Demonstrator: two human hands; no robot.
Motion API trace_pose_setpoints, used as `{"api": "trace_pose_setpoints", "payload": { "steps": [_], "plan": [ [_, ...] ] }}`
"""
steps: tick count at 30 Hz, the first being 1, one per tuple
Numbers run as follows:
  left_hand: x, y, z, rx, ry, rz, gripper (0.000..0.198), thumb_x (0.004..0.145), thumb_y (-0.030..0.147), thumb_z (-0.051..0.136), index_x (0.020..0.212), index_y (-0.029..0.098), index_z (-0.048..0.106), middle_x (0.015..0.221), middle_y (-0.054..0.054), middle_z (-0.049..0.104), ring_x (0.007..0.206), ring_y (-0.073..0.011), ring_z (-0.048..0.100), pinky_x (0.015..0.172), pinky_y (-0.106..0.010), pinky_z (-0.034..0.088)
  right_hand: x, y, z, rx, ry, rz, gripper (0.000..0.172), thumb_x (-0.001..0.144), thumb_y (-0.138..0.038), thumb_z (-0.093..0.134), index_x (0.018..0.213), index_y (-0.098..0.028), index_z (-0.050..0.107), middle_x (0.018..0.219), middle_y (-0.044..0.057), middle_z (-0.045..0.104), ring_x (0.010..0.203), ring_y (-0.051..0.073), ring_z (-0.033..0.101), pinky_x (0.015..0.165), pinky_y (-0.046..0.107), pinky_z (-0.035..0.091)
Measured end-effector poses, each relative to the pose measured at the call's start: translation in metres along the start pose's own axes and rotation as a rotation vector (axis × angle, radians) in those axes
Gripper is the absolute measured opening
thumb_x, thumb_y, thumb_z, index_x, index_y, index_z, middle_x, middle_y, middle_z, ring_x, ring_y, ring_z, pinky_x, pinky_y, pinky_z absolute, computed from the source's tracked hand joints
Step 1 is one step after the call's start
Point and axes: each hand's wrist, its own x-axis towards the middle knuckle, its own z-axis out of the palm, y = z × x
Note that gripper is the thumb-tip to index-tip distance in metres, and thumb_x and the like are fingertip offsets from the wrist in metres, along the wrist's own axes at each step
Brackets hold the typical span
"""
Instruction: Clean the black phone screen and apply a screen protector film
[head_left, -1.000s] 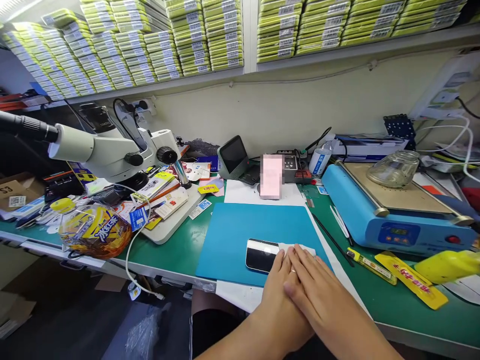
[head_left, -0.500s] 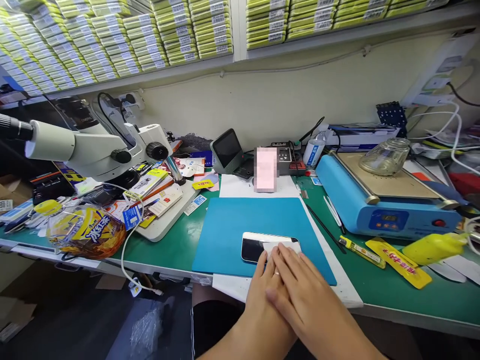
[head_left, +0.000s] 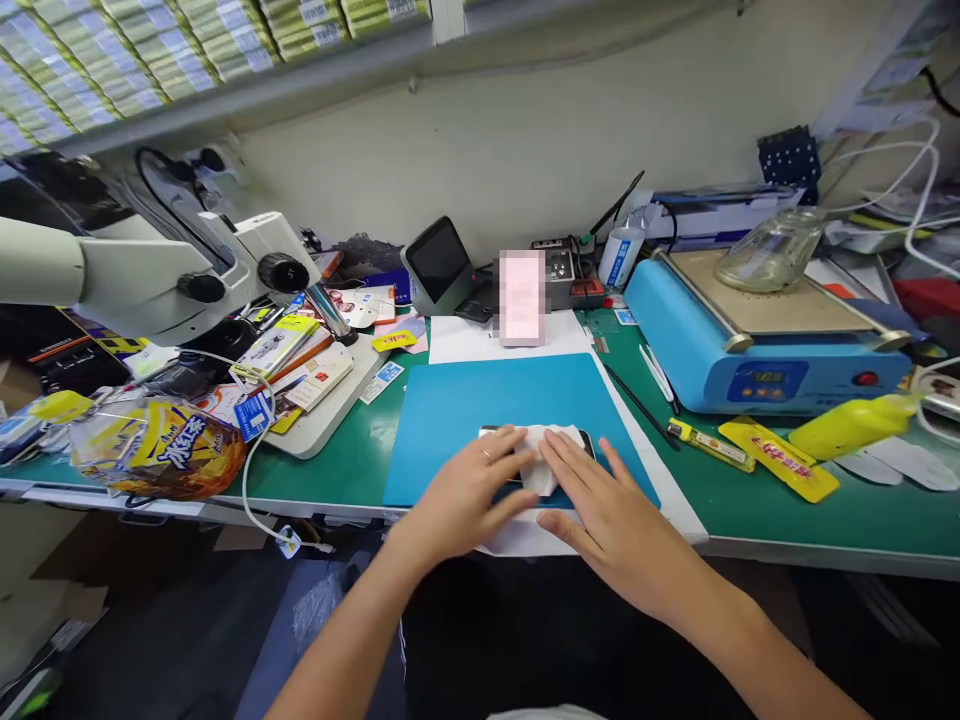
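Note:
On the blue mat (head_left: 465, 390), a phone (head_left: 589, 443) lies flat, mostly covered by a crumpled white wipe (head_left: 538, 478) and by my fingers. My left hand (head_left: 469, 490), with a ring on one finger, is over the phone's left end. Its fingers are stretched out toward the wipe and its thumb is apart, near the front edge. My right hand (head_left: 600, 505) rests its outstretched fingers flat on the wipe's right side, thumb spread toward me. Only the phone's corners show.
A blue heating plate machine (head_left: 780, 370) with a glass jar (head_left: 772, 250) stands right. Nearby lie a yellow squeeze bottle (head_left: 855, 425) and a yellow cutter (head_left: 711, 445). Left are a microscope (head_left: 150, 280) and a bottle of tea (head_left: 157, 445). A blurred pink screen (head_left: 521, 298) stands behind the mat.
My hands, stacked together on the wipe before, have separated; the left has moved to the phone's left end. More of the wipe shows between them. The view has shifted downward.

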Motion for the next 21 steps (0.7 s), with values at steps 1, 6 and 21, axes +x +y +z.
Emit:
{"api": "trace_pose_setpoints", "payload": {
  "steps": [1, 6, 21],
  "plan": [
    [-0.006, -0.009, -0.008, -0.006, 0.033, -0.032, 0.047, 0.104, 0.039, 0.053, 0.148, 0.022, 0.049, 0.156, -0.010, 0.049, 0.147, -0.0233, 0.043, 0.121, -0.042, 0.037, -0.006, 0.000, 0.001, -0.011, 0.008, -0.005, 0.072, 0.104, -0.057, 0.039, 0.160, -0.012, 0.034, 0.163, 0.018, 0.039, 0.153, 0.035, 0.033, 0.120, 0.065, 0.030],
    [0.004, -0.043, -0.039, 0.144, -0.129, -0.036, 0.076, 0.091, 0.060, 0.067, 0.149, 0.016, 0.044, 0.148, -0.014, 0.054, 0.135, -0.0295, 0.052, 0.113, -0.044, 0.043, -0.012, -0.006, 0.003, -0.041, 0.042, -0.033, 0.071, 0.103, -0.056, 0.041, 0.158, -0.012, 0.038, 0.162, 0.019, 0.042, 0.150, 0.036, 0.038, 0.120, 0.063, 0.030],
    [0.071, -0.086, -0.024, 0.224, -0.297, 0.301, 0.054, 0.078, 0.068, 0.061, 0.103, 0.020, 0.054, 0.102, -0.006, 0.056, 0.090, -0.0256, 0.057, 0.080, -0.037, 0.046, -0.017, 0.043, -0.003, -0.118, -0.023, -0.088, 0.083, 0.099, -0.059, 0.050, 0.163, -0.011, 0.025, 0.165, 0.018, 0.036, 0.153, 0.034, 0.034, 0.123, 0.055, 0.028]
  ]
}}
